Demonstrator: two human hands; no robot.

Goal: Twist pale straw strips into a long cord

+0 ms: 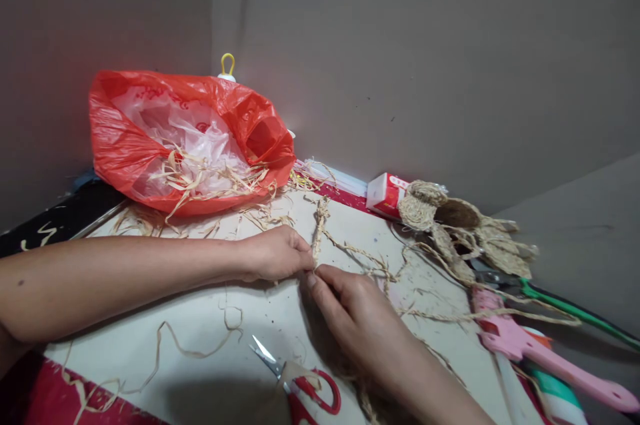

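My left hand (277, 253) and my right hand (350, 305) meet at the middle of the white work board (200, 305). Fingers of both are pinched together on the lower end of a braided straw cord (320, 225). That cord stands out above the fingertips, its top end frayed. A thinner twisted straw rope (357, 251) runs from it to the right across the board. Scissors with red handles (317, 391) lie below the hands, blades pointing up and left. One loose straw strand (165, 338) curls over the board under my left forearm.
Behind the left arm stands an open red plastic bag (115, 138) with straw strands inside. At right lie woven straw pieces (425, 208), a red and white box (385, 193), a pink tool (530, 341) and green-handled cutters (575, 308). Grey walls close the back.
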